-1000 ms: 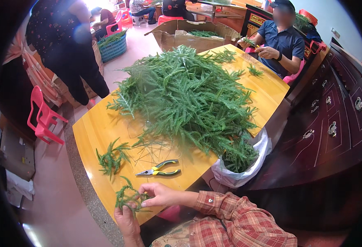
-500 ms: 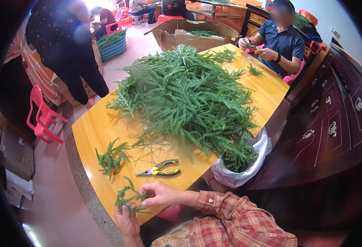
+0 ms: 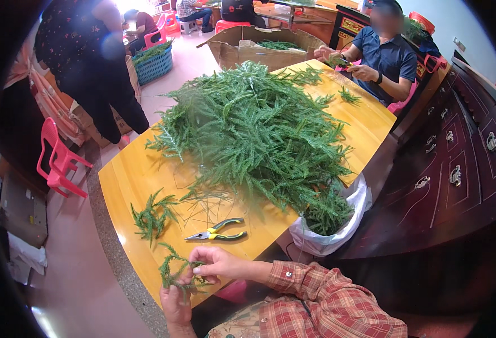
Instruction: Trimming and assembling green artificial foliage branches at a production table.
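Note:
Bent into a small loop, a green artificial fir sprig is held between both my hands over the table's near edge. My left hand grips its lower part, fingers closed. My right hand pinches the sprig's right side between thumb and fingers; the fingertips partly hide the stems there. Just beyond my right hand lie long-nose pliers with yellow and black handles, jaws pointing left. Another curled fir sprig rests to their left. Thin bare wires or stems are scattered behind the pliers.
A big heap of fir sprigs covers the yellow table. A white bag of sprigs hangs at its right edge. A co-worker with pliers sits at the far right; another person stands left near a pink chair.
My right hand has shifted slightly, its fingers curling more closely on the sprig. My left hand has tilted a little with the loop. Across the table, the co-worker's hand has moved outward.

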The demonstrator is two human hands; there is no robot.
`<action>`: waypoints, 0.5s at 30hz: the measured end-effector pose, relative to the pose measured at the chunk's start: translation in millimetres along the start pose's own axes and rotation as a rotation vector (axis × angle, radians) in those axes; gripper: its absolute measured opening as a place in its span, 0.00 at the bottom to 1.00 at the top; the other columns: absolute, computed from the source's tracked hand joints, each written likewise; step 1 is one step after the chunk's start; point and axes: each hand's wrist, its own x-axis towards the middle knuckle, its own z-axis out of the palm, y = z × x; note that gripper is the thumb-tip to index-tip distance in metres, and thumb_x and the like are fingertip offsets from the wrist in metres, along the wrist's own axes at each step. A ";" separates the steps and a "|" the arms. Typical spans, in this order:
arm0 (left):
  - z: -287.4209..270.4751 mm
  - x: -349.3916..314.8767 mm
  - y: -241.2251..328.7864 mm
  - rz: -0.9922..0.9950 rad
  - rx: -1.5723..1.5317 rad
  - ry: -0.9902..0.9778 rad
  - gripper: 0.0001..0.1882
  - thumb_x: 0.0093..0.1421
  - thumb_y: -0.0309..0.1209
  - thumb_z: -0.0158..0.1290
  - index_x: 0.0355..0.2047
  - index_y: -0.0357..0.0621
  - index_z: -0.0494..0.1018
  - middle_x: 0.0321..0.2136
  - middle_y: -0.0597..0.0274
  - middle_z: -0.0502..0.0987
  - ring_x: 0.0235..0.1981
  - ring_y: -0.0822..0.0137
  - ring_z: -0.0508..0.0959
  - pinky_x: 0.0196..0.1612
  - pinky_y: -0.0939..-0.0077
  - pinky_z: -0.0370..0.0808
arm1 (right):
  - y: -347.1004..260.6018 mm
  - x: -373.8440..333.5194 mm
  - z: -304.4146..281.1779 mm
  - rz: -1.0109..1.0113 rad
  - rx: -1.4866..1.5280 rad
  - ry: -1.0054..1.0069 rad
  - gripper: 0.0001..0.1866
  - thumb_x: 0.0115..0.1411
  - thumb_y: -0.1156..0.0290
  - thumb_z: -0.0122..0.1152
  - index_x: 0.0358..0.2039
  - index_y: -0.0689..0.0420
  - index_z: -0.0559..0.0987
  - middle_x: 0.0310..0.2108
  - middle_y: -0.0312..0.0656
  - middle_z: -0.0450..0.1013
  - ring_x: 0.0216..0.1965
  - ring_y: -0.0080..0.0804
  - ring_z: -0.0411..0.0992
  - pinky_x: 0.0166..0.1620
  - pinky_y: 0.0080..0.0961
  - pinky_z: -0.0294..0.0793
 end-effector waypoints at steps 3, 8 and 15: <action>-0.2 0.1 0.8 -0.017 -0.168 -0.057 0.12 0.63 0.38 0.48 0.35 0.41 0.70 0.31 0.59 0.74 0.35 0.64 0.74 0.33 0.72 0.73 | -2.3 -0.5 1.0 0.017 -0.096 -0.013 0.10 0.60 0.71 0.54 0.39 0.58 0.67 0.24 0.31 0.67 0.15 0.14 0.62 0.15 0.13 0.60; -7.7 0.3 -9.5 0.017 -0.016 -0.070 0.13 0.64 0.38 0.47 0.32 0.42 0.70 0.30 0.59 0.74 0.34 0.63 0.74 0.33 0.71 0.73 | -2.0 -4.4 0.1 0.025 -0.106 -0.017 0.09 0.60 0.70 0.54 0.39 0.58 0.67 0.24 0.30 0.67 0.15 0.13 0.61 0.15 0.12 0.58; -14.3 -6.7 -8.8 0.006 0.035 -0.005 0.12 0.65 0.38 0.44 0.36 0.42 0.71 0.31 0.59 0.75 0.36 0.65 0.74 0.38 0.71 0.73 | 10.7 -0.6 0.4 0.036 -0.097 0.007 0.09 0.59 0.70 0.55 0.38 0.57 0.68 0.26 0.29 0.67 0.17 0.11 0.61 0.17 0.11 0.57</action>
